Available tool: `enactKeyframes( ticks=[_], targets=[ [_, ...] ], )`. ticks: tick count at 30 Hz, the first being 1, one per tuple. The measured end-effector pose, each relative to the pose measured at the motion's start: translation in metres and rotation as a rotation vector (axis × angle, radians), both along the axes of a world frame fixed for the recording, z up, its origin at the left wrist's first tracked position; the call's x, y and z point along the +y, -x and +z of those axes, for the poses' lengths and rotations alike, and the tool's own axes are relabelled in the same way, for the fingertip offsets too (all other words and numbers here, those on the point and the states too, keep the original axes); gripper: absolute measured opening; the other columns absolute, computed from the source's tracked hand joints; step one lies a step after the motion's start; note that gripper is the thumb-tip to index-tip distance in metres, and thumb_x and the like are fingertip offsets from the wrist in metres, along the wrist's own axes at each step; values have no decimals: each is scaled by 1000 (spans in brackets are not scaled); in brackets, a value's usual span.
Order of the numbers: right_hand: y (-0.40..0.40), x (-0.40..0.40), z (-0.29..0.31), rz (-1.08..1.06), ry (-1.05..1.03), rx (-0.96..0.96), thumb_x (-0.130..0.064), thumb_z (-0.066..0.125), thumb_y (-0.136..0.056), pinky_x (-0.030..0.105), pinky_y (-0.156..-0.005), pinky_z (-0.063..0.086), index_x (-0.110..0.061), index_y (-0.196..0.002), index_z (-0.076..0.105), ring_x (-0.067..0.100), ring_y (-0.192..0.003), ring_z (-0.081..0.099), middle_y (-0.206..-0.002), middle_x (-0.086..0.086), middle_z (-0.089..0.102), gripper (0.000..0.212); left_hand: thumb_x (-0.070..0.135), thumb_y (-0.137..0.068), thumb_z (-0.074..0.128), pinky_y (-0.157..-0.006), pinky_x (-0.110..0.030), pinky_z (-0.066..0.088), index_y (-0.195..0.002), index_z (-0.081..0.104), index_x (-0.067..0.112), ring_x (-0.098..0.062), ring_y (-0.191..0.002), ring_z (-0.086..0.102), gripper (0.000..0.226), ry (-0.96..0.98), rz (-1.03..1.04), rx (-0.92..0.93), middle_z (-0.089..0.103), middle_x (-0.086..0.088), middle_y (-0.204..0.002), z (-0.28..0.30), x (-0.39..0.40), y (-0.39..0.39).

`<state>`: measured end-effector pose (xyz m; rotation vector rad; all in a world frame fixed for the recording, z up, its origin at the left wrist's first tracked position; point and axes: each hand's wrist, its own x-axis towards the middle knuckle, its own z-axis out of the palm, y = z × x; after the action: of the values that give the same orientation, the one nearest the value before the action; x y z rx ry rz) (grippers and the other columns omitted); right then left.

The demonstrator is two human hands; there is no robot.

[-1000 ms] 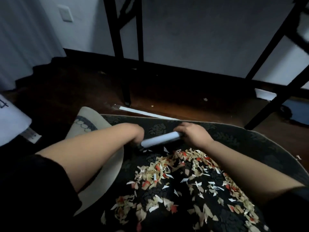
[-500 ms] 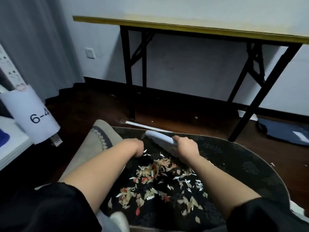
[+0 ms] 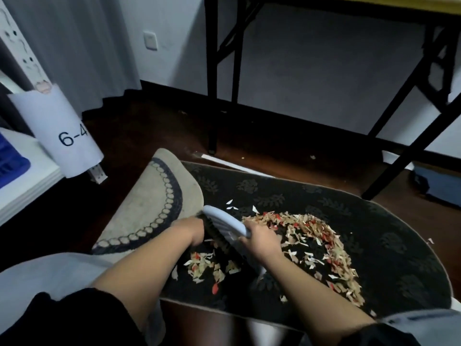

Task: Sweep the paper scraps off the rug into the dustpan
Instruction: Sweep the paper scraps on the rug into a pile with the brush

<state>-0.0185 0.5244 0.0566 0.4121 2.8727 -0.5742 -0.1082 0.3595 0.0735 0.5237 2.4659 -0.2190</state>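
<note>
A dark leaf-patterned rug (image 3: 374, 233) lies on the brown floor, its left end folded over to show a beige underside (image 3: 149, 208). Several white, tan and red paper scraps (image 3: 311, 236) form an arc across the rug, with a smaller patch in front of my hands. My right hand (image 3: 259, 242) grips a hand brush (image 3: 222, 219) with a pale back and dark bristles, angled across the left end of the pile. My left hand (image 3: 189, 231) sits curled against the brush's bristles; its fingers are hidden. I see no dustpan.
Black folding table legs (image 3: 212, 96) stand just beyond the rug, another pair at the right (image 3: 404, 136). A white paper roll marked 6-4 (image 3: 62, 131) leans by a white shelf (image 3: 22, 181) on the left. A white strip (image 3: 224, 163) lies along the rug's far edge.
The brush has come from the rug's far edge toward me and turned diagonal, dragging scraps nearer. My left hand stayed beside it. My head moved up and back.
</note>
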Motion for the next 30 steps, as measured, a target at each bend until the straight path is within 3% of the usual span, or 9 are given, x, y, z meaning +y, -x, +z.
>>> enactKeyframes(
  ticks=[8, 11, 15, 23, 27, 30],
  targets=[
    [9, -33, -72, 67, 73, -166, -36, 53, -91, 30, -75, 48, -31, -128, 51, 26, -98, 63, -109, 4, 67, 37, 21, -100, 37, -112, -39, 32, -152, 17, 12, -27, -139, 35, 56, 101, 148, -94, 26, -8, -154, -80, -27, 10],
    [12, -24, -85, 9, 49, -161, -34, 51, -94, 23, -60, 42, -30, -127, 51, 20, -87, 64, -103, 0, 67, 33, 25, -99, 40, -108, -39, 34, -147, 30, 15, -27, -135, 40, 50, 69, 163, -119, 34, -9, -148, -95, -26, 12],
    [25, 0, -89, -145, 46, -156, -32, 51, -95, 20, -46, 33, -23, -117, 57, 15, -67, 52, -84, -2, 60, 24, 24, -97, 45, -105, -39, 37, -140, 37, 12, -28, -133, 42, 46, 98, 151, -146, 37, -10, -145, -107, -21, 14],
    [8, 48, -90, -347, 44, -133, -32, 54, -94, 21, -42, 26, -21, -120, 55, 13, -59, 47, -77, -4, 52, 28, 21, -98, 39, -107, -40, 37, -144, 34, 10, -29, -135, 40, 47, 95, 128, -178, 34, -13, -148, -117, -15, 11],
    [3, 67, -81, -398, 38, -63, -36, 57, -90, 25, -52, 36, -22, -122, 56, 23, -72, 57, -85, 2, 62, 34, 20, -98, 39, -107, -39, 38, -144, 34, 11, -28, -134, 41, 47, 95, 137, -181, 34, -12, -147, -118, -14, 12],
    [7, 57, -72, -338, 78, 12, -35, 59, -89, 23, -46, 41, -24, -119, 58, 15, -63, 58, -80, -3, 62, 32, 22, -97, 41, -106, -39, 38, -143, 35, 11, -28, -134, 41, 48, 90, 147, -168, 35, -12, -147, -120, -15, 12]
  ],
)
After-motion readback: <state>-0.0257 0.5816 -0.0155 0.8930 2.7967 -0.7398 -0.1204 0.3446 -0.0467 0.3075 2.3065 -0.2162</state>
